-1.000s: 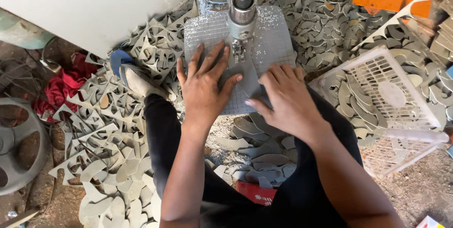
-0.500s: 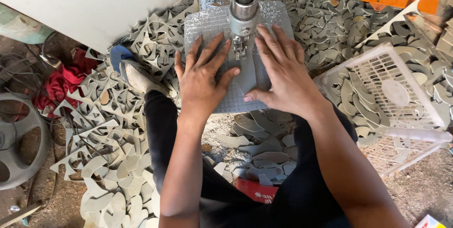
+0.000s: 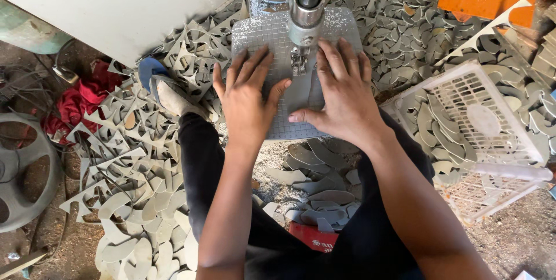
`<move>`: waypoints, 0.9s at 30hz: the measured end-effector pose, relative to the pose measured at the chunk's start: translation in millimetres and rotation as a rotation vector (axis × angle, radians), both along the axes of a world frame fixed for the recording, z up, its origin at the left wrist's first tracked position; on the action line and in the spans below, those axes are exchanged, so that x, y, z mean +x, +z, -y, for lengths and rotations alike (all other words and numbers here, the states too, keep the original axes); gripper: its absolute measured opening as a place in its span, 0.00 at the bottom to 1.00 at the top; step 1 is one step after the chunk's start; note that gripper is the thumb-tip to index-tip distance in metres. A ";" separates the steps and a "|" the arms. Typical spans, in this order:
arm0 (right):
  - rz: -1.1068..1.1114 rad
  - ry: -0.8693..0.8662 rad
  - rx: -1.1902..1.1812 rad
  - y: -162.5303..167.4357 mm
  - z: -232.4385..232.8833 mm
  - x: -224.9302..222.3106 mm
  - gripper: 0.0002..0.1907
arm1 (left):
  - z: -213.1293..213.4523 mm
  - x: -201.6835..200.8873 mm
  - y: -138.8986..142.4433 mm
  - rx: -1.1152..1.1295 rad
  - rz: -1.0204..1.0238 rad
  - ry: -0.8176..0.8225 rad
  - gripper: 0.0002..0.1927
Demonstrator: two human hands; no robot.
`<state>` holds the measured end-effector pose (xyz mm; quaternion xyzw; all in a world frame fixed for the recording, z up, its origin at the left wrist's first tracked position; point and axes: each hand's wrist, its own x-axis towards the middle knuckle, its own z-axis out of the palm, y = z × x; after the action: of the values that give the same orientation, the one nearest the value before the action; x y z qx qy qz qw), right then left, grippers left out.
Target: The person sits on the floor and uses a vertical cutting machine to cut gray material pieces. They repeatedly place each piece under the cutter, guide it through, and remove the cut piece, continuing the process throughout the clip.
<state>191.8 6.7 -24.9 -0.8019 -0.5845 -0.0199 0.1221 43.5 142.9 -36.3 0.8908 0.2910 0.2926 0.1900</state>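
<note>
Right hand (image 3: pixel 341 97) has slid forward beside the machine head (image 3: pixel 305 11) | both hands flat, fingers spread, pressing the grey sheet (image 3: pixel 301 92) | left hand (image 3: pixel 246 100) alongside | white basket (image 3: pixel 524 135) right.

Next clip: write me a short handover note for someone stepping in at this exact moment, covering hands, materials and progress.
Left hand and right hand: both flat, fingers spread, pressing a grey sheet on the machine table, either side of the cutting head.
Done: cut curved pieces lie in the white basket and below the table edge; offcuts cover the floor.
Left: the sheet under the head looks only partly worked; how far is hidden by the hands.
</note>
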 end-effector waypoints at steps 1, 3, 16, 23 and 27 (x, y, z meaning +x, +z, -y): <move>-0.009 -0.019 -0.003 -0.6 -1.3 -1.9 0.64 | 1.7 -1.0 -0.8 0.022 0.019 0.023 0.26; 0.003 -0.025 0.033 -2.4 -4.5 -5.2 0.66 | 5.8 -4.9 -1.9 0.007 0.028 -0.014 0.21; 0.015 -0.063 -0.043 -11.0 -5.8 4.9 0.72 | 25.9 -8.6 2.8 0.081 -0.057 -0.049 0.31; 0.019 0.069 -0.152 -18.7 0.5 29.3 0.75 | 29.2 -3.0 -1.8 0.041 -0.090 -0.040 0.36; 0.021 0.070 -0.155 -25.1 3.3 29.5 0.72 | 28.9 -4.1 -7.3 0.007 -0.058 -0.037 0.33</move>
<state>221.3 3.4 -50.0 -0.7877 -0.6133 0.0214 0.0539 39.3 114.0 -43.7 0.9048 0.2789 0.2643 0.1837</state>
